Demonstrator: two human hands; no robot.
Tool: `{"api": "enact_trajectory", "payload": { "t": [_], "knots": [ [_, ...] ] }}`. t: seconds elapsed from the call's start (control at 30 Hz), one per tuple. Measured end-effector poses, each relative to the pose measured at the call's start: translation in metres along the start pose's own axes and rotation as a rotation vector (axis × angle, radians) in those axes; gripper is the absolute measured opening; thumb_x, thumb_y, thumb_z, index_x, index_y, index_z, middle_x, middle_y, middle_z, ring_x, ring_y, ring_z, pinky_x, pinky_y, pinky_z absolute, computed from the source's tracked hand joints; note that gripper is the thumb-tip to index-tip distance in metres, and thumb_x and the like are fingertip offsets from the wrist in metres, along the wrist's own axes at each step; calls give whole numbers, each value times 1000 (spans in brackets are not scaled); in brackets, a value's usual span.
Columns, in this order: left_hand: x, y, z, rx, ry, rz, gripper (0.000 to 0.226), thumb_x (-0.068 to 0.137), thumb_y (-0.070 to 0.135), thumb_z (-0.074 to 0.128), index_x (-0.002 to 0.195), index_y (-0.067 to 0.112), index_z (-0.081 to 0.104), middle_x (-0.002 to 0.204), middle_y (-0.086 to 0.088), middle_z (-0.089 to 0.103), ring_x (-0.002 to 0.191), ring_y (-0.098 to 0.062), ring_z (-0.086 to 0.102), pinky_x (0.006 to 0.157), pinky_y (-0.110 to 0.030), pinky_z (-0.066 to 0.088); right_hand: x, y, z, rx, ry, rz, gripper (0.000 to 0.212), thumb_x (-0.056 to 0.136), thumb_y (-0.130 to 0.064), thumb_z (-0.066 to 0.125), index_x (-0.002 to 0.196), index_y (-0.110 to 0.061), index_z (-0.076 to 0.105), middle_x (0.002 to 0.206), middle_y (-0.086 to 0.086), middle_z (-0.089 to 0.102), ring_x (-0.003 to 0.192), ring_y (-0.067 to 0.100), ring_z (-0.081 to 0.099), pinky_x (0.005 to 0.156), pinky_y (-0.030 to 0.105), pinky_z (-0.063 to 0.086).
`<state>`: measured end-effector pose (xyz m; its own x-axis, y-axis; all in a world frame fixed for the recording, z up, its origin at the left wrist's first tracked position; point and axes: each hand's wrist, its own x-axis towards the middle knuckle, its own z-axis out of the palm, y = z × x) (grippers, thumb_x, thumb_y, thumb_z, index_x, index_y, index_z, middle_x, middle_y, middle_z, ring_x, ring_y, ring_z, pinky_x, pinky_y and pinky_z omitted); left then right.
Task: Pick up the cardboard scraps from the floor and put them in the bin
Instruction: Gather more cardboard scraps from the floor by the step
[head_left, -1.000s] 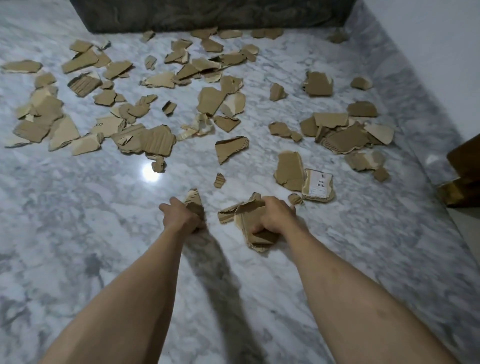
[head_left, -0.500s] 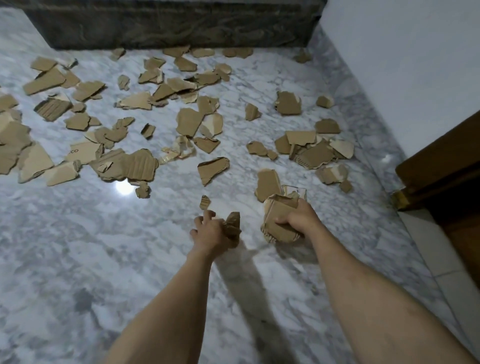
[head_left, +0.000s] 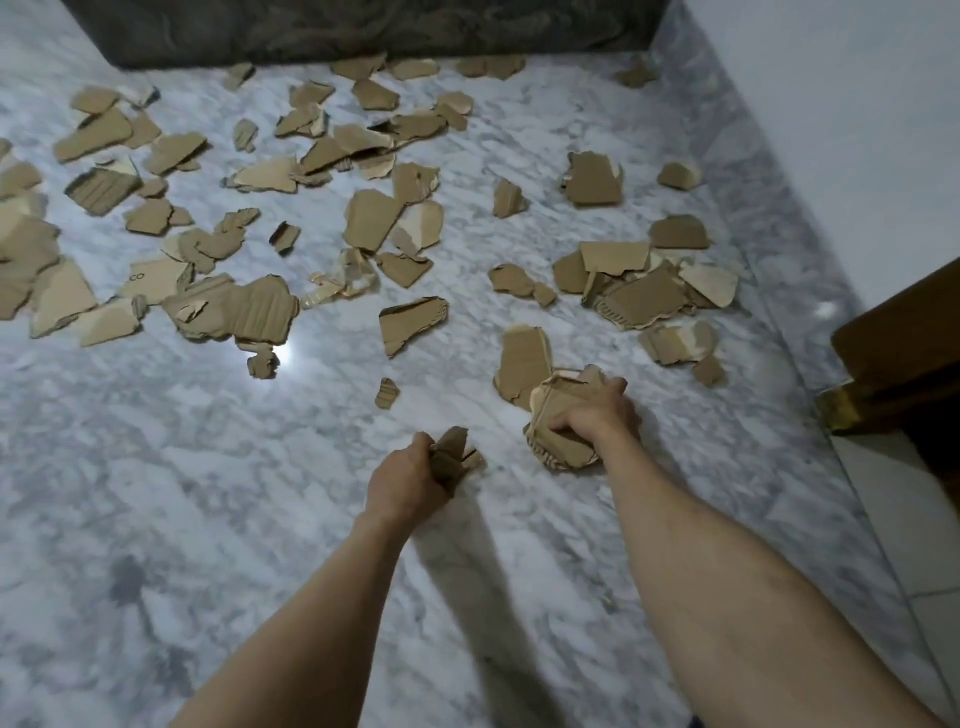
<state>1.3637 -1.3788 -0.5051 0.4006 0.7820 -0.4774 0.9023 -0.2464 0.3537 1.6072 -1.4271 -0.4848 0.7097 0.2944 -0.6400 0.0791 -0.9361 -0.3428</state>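
Note:
Several torn brown cardboard scraps lie scattered over the white marble floor (head_left: 208, 467), mostly in the far half. My left hand (head_left: 402, 480) is closed around a small folded scrap (head_left: 451, 454) just above the floor. My right hand (head_left: 592, 415) grips a thick bundle of scraps (head_left: 558, 431), pressed low near the floor. A tall scrap (head_left: 522, 361) lies right behind the bundle, and a tiny piece (head_left: 387, 393) sits ahead of my left hand. No bin is in view.
A dark stone ledge (head_left: 363, 26) runs along the far edge of the floor. A white wall (head_left: 831, 130) with a marble skirting closes the right side. A brown wooden door frame (head_left: 904, 353) stands at the right edge.
My right hand has gathered the labelled scrap into its bundle and shifted right and forward. My left hand has lifted its small scrap and moved right. The view has swung slightly.

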Motion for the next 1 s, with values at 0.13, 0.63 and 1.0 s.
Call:
{"api": "enact_trajectory", "payload": {
  "t": [0.13, 0.63, 1.0],
  "knots": [
    [1, 12, -2, 39, -31, -38, 19, 84, 24, 67, 96, 10, 69, 100, -13, 71, 94, -33, 67, 65, -31, 43, 3, -9, -4, -84, -14, -46, 90, 65, -20, 91, 133, -12, 33, 145, 15, 21, 136, 38, 28, 105, 48, 41],
    [-75, 28, -70, -482, 84, -382, 26, 64, 15, 81, 91, 13, 80, 76, -9, 77, 72, -27, 74, 73, -40, 61, -1, -10, -85, -58, -155, -225, 52, 72, -21, 83, 119, -9, 66, 120, 15, 68, 108, 35, 65, 88, 42, 56],
    [-60, 45, -16, -357, 135, -534, 19, 72, 18, 77, 65, 20, 59, 97, -4, 53, 83, -18, 53, 51, -15, 29, -13, -51, -46, -1, -448, -339, 97, 70, -17, 87, 147, -8, 28, 142, 17, 49, 124, 37, 53, 95, 42, 52]
  ]
}}
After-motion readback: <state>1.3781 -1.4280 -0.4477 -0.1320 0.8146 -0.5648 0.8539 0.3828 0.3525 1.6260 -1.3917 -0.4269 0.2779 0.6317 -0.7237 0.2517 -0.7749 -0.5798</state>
